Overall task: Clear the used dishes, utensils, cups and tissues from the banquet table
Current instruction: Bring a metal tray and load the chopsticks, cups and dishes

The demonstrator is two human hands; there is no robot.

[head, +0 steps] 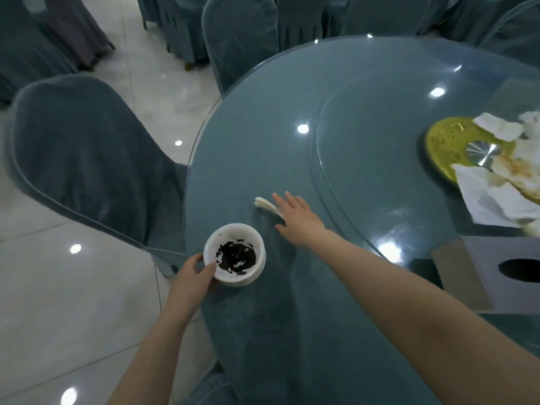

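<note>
Holding the rim of a small white bowl, the left hand curls its fingers round it at the near left edge of the desk. Black bits sit inside the bowl. The right hand is spread flat, fingers straight, touching a folded white tissue just past the bowl. More crumpled tissues lie on a yellow plate toward the far right.
</note>
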